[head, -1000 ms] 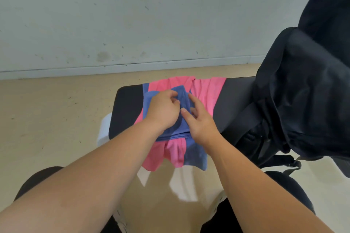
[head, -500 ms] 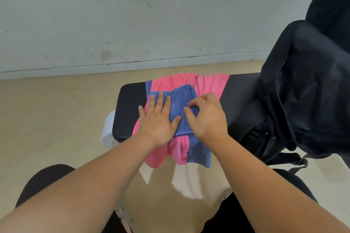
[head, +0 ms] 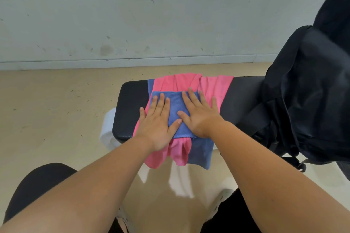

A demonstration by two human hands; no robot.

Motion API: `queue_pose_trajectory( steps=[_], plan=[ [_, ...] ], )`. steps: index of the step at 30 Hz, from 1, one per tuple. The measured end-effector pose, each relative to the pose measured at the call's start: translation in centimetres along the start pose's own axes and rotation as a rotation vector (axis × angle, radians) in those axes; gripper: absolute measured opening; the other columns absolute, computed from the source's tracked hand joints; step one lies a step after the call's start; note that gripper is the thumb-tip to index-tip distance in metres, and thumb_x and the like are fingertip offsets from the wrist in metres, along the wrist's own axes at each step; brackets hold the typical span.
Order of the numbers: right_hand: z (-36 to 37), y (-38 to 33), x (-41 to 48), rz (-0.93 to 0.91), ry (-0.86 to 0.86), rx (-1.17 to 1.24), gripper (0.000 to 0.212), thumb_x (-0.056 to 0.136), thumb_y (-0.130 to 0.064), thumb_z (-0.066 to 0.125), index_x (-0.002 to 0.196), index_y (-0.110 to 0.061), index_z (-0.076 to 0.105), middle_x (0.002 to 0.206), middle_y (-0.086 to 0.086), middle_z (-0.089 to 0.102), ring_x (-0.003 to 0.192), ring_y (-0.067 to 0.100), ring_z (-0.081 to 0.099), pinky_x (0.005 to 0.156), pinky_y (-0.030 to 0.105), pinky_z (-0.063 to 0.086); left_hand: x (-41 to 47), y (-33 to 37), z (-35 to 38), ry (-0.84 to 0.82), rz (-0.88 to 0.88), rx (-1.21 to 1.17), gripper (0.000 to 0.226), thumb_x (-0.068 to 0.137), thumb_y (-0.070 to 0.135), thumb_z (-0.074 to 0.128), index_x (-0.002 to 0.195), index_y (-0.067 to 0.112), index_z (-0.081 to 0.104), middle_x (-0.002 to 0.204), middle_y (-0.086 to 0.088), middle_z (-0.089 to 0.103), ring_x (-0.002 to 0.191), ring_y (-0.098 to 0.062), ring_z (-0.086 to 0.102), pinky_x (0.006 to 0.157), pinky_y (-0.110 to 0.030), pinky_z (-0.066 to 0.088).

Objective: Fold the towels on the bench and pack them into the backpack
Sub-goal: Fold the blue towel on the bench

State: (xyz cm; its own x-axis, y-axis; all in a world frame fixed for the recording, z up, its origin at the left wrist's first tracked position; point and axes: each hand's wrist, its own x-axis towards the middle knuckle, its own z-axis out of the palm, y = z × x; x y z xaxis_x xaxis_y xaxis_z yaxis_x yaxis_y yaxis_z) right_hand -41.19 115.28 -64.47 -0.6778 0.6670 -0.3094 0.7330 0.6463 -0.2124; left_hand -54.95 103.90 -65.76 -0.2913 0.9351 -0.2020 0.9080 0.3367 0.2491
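Fingers [head: 193, 98] straight and spread, both hands press flat on a folded blue towel [head: 175, 108], a small rectangle at the middle of the black tabletop [head: 130, 100]. The left hand [head: 156, 125] covers the towel's 9 o'clock edge, and its little finger reaches onto pink cloth. The right hand [head: 200, 115] covers the 3 o'clock edge, fingertips pointing to 12 o'clock. The two thumbs lie close together on the blue cloth.

Under the folded piece a pink towel [head: 174, 83] lies unfolded and rumpled, and its near end hangs off the tabletop at 6 o'clock. A second pink towel [head: 216, 85] shows at 1 o'clock, just beside the first. A larger blue towel [head: 200, 151] lies beneath them, with a strip of it peeking out at 11 o'clock and a corner drooping at 5 o'clock.

At 3 o'clock a black backpack [head: 312, 100] slumps over the far end of the tabletop, with a bare strip of tabletop between it and the towels. I cannot tell where its opening is. A strap [head: 295, 162] dangles below it. A white support [head: 108, 128] shows under the tabletop at 8 o'clock. Beige floor [head: 56, 109] runs to a grey wall [head: 132, 15] at 12 o'clock. Dark-clad knees [head: 37, 181] sit at the lower corners of the view.
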Motion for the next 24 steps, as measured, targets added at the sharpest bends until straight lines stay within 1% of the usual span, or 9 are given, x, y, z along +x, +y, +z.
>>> queue_pose_trajectory(
  steps=[3, 6, 9, 12, 14, 16, 19, 22, 24],
  plan=[
    [-1.2, -0.4, 0.0, -0.018, 0.052, -0.089, 0.070, 0.102, -0.059, 0.021, 0.160, -0.026, 0.002, 0.168, -0.006, -0.006, 0.153, 0.022, -0.016, 0.120, 0.057, -0.011, -0.5, -0.5, -0.1, 0.107, 0.027, -0.193, 0.081, 0.098, 0.061, 0.033, 0.160, 0.020, 0.000, 0.166, 0.006, -0.011, 0.151, -0.011, -0.015, 0.123, -0.052, 0.001],
    [-3.0, -1.6, 1.1, -0.110, 0.209, -0.072, 0.053, 0.105, -0.045, 0.027, 0.147, -0.016, 0.042, 0.160, 0.002, 0.032, 0.155, 0.022, 0.001, 0.124, 0.050, 0.001, -2.0, -1.2, -0.1, 0.326, -0.069, -0.361, 0.083, 0.093, 0.050, 0.058, 0.157, 0.011, 0.021, 0.164, -0.006, 0.022, 0.150, -0.024, 0.020, 0.120, -0.042, 0.024],
    [-3.9, -2.9, 2.5, -0.222, 0.184, -0.061, 0.044, 0.104, -0.027, 0.038, 0.146, -0.016, 0.042, 0.156, 0.003, 0.041, 0.154, 0.023, 0.011, 0.123, 0.046, 0.011, -3.0, -2.0, 0.2, 0.432, -0.223, -0.258, 0.066, 0.082, 0.057, 0.067, 0.127, 0.010, 0.056, 0.120, -0.011, 0.058, 0.113, -0.036, 0.051, 0.092, -0.043, 0.045],
    [-3.9, -4.0, 3.4, -0.201, 0.066, -0.212, 0.065, 0.096, -0.020, 0.048, 0.157, -0.019, 0.024, 0.159, 0.001, 0.036, 0.153, 0.022, 0.013, 0.121, 0.050, -0.005, -3.1, -2.3, -0.1, 0.397, -0.302, -0.251, 0.048, 0.076, 0.062, 0.069, 0.077, 0.016, 0.053, 0.086, -0.003, 0.051, 0.090, -0.031, 0.050, 0.075, -0.041, 0.046],
    [-4.2, -4.3, 3.7, -0.162, 0.080, -0.244, 0.065, 0.090, -0.025, 0.053, 0.152, -0.020, 0.033, 0.149, 0.005, 0.047, 0.147, 0.026, 0.029, 0.121, 0.056, -0.003, -2.6, -2.2, -0.8, 0.340, -0.338, -0.232, 0.049, 0.074, 0.063, 0.070, 0.071, 0.017, 0.054, 0.085, -0.003, 0.050, 0.089, -0.028, 0.050, 0.071, -0.039, 0.047],
    [-4.7, -4.8, 3.7, -0.139, 0.116, -0.285, 0.050, 0.086, -0.028, 0.058, 0.135, -0.019, 0.050, 0.132, 0.007, 0.057, 0.130, 0.029, 0.045, 0.120, 0.055, 0.011, -2.0, -2.2, -1.4, 0.316, -0.354, -0.234, 0.045, 0.071, 0.059, 0.072, 0.069, 0.017, 0.057, 0.084, -0.002, 0.050, 0.087, -0.027, 0.051, 0.066, -0.037, 0.046],
    [-5.8, -5.8, 3.3, -0.155, 0.197, -0.349, 0.023, 0.081, -0.024, 0.061, 0.104, -0.019, 0.062, 0.114, 0.007, 0.062, 0.111, 0.030, 0.055, 0.091, 0.038, 0.038, -1.8, -2.5, -1.7, 0.324, -0.318, -0.360, 0.040, 0.069, 0.040, 0.075, 0.058, 0.017, 0.044, 0.072, -0.002, 0.046, 0.073, -0.027, 0.050, 0.052, -0.031, 0.032],
    [-7.6, -6.7, 2.6, -0.137, 0.164, -0.200, 0.014, 0.073, -0.021, 0.064, 0.084, -0.016, 0.057, 0.089, 0.004, 0.062, 0.088, 0.028, 0.059, 0.064, 0.030, 0.038, -2.1, -3.0, -2.3, 0.288, -0.322, -0.563, 0.027, 0.072, 0.025, 0.074, 0.065, 0.014, 0.050, 0.065, 0.000, 0.053, 0.062, -0.023, 0.050, 0.049, -0.031, 0.034],
    [-9.1, -7.1, 1.9, -0.084, 0.059, -0.068, 0.017, 0.072, -0.025, 0.067, 0.084, -0.016, 0.058, 0.082, 0.001, 0.060, 0.078, 0.025, 0.057, 0.058, 0.030, 0.039, -2.8, -3.7, -3.2, 0.298, -0.328, -0.672, 0.020, 0.074, 0.021, 0.073, 0.073, 0.018, 0.053, 0.069, 0.003, 0.059, 0.063, -0.018, 0.054, 0.052, -0.030, 0.037]
  ],
)
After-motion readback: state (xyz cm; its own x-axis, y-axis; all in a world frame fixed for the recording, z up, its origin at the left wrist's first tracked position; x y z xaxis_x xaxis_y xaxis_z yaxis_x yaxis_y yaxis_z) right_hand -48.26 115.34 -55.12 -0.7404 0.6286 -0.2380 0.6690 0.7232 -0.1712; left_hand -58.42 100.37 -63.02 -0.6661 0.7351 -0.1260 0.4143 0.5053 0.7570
